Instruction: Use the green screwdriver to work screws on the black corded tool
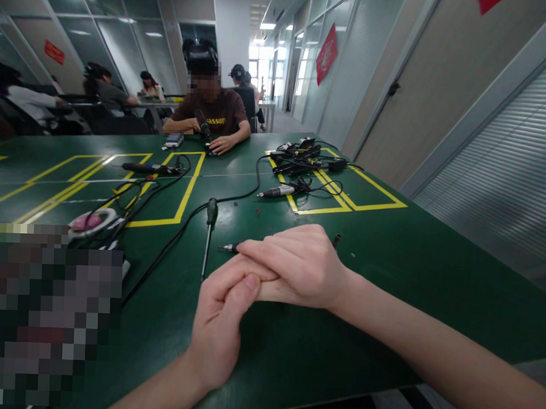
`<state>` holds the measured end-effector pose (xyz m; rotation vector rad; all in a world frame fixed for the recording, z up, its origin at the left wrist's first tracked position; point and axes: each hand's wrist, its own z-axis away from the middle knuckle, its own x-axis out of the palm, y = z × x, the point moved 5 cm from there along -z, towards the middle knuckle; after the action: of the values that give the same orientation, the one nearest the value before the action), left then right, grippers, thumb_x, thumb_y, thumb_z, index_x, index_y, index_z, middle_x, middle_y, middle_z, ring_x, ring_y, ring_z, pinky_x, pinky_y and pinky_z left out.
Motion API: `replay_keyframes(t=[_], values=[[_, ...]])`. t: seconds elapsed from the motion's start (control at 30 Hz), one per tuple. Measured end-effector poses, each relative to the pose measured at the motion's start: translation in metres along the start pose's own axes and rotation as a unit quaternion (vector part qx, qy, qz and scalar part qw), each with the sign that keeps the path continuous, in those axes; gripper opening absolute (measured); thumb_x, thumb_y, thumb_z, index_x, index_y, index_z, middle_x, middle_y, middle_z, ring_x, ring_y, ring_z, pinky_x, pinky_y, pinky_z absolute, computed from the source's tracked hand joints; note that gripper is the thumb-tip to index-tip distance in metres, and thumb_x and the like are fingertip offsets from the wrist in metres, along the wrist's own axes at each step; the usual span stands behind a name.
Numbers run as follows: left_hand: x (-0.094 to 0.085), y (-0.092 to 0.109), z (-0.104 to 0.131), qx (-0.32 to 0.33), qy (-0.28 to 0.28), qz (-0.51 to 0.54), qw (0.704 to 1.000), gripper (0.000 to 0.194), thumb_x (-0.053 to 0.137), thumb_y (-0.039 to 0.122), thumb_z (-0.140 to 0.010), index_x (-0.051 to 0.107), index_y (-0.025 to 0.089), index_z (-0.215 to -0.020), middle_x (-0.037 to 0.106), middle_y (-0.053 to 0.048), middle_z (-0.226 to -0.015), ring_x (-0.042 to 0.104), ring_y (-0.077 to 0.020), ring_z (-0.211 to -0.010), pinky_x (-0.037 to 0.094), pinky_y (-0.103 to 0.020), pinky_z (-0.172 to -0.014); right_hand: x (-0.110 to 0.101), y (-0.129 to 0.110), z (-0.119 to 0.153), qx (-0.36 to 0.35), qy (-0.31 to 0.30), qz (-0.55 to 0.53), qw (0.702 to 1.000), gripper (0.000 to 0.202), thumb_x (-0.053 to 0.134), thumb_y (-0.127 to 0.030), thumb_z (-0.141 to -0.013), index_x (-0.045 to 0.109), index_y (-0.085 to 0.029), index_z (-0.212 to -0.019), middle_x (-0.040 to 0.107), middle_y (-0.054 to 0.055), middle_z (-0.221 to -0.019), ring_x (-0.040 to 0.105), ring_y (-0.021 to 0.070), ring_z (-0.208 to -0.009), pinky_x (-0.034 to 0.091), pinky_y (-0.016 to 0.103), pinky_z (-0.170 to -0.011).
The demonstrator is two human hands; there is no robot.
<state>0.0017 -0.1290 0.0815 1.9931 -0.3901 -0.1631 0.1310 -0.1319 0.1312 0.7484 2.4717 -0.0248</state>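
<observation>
My left hand and my right hand are clasped together over the near part of the green table. The left thumb presses against the right hand, whose fingers fold over the left fingers; whatever lies between the palms is hidden. Behind the hands lies a slim dark tool with a metal tip; its middle is covered by my hands. Left of it a long screwdriver with a dark green handle points toward me. Farther off rests a grey and black electric screwdriver with a coiled cord.
A bundle of black cables lies at the back right, across yellow tape. Another black power screwdriver and a white tape roll are at left, with cords between. Opposite, a person holds a dark tool. The lower left is pixelated.
</observation>
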Motion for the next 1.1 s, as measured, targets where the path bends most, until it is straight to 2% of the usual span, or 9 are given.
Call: replay_keyframes(t=[0.1, 0.17, 0.27, 0.4, 0.5, 0.67, 1.1], values=[[0.003, 0.013, -0.002, 0.046, -0.002, -0.061, 0.997, 0.013, 0.072, 0.019, -0.090, 0.079, 0.020, -0.079, 0.078, -0.002, -0.079, 0.070, -0.0177, -0.075, 0.058, -0.028, -0.074, -0.001, 0.000, -0.001, -0.001, 0.001, 0.007, 1.000, 0.046, 0.054, -0.050, -0.113, 0.073, -0.011, -0.097, 0.068, -0.002, -0.066, 0.062, 0.0076, -0.056, 0.039, 0.026, -0.054], [0.005, 0.021, -0.002, 0.077, 0.003, -0.099, 0.992, 0.010, 0.075, 0.011, -0.082, 0.076, 0.020, -0.078, 0.077, 0.001, -0.075, 0.069, -0.0143, -0.069, 0.057, -0.024, -0.070, -0.003, -0.001, -0.001, -0.002, -0.003, 0.011, 1.000, 0.041, 0.061, -0.048, -0.110, 0.073, -0.012, -0.094, 0.066, -0.003, -0.064, 0.060, 0.0071, -0.055, 0.037, 0.027, -0.053], [0.006, 0.029, -0.003, 0.125, -0.002, -0.132, 0.983, 0.014, 0.073, 0.006, -0.083, 0.076, 0.020, -0.081, 0.079, 0.003, -0.076, 0.068, -0.0104, -0.065, 0.055, -0.019, -0.065, -0.002, -0.001, 0.000, -0.001, -0.027, 0.009, 1.000, 0.029, 0.064, -0.037, -0.109, 0.074, -0.011, -0.100, 0.067, -0.004, -0.065, 0.061, 0.0075, -0.055, 0.037, 0.027, -0.053], [0.005, 0.033, -0.002, 0.162, -0.018, -0.156, 0.974, 0.015, 0.074, 0.006, -0.086, 0.076, 0.020, -0.082, 0.081, 0.004, -0.078, 0.071, -0.0096, -0.067, 0.057, -0.018, -0.069, -0.001, -0.002, 0.001, 0.002, -0.046, -0.012, 0.999, 0.025, 0.060, -0.029, -0.109, 0.074, -0.009, -0.111, 0.078, 0.000, -0.077, 0.071, 0.0091, -0.063, 0.044, 0.027, -0.055], [0.004, 0.032, -0.002, 0.165, -0.021, -0.153, 0.974, 0.014, 0.076, 0.008, -0.088, 0.077, 0.021, -0.083, 0.082, 0.003, -0.079, 0.073, -0.0108, -0.070, 0.059, -0.019, -0.069, 0.000, -0.002, 0.002, 0.004, -0.045, -0.036, 0.998, 0.029, 0.059, -0.031, -0.110, 0.074, -0.006, -0.115, 0.083, 0.004, -0.087, 0.077, 0.0110, -0.070, 0.050, 0.025, -0.058], [0.004, 0.030, 0.000, 0.161, -0.019, -0.132, 0.978, 0.016, 0.075, 0.007, -0.090, 0.081, 0.022, -0.088, 0.083, 0.003, -0.083, 0.074, -0.0119, -0.075, 0.061, -0.021, -0.075, 0.000, -0.001, 0.002, 0.010, -0.047, -0.056, 0.997, 0.038, 0.055, -0.040, -0.113, 0.074, -0.007, -0.117, 0.085, 0.007, -0.095, 0.080, 0.0112, -0.076, 0.054, 0.023, -0.063], [0.002, 0.031, 0.001, 0.158, -0.025, -0.121, 0.980, 0.019, 0.076, 0.008, -0.091, 0.084, 0.024, -0.094, 0.085, 0.003, -0.089, 0.075, -0.0128, -0.077, 0.060, -0.022, -0.075, -0.002, -0.002, 0.001, 0.010, -0.052, -0.067, 0.996, 0.032, 0.052, -0.029, -0.112, 0.074, -0.007, -0.119, 0.085, 0.008, -0.098, 0.081, 0.0120, -0.078, 0.057, 0.022, -0.065]])
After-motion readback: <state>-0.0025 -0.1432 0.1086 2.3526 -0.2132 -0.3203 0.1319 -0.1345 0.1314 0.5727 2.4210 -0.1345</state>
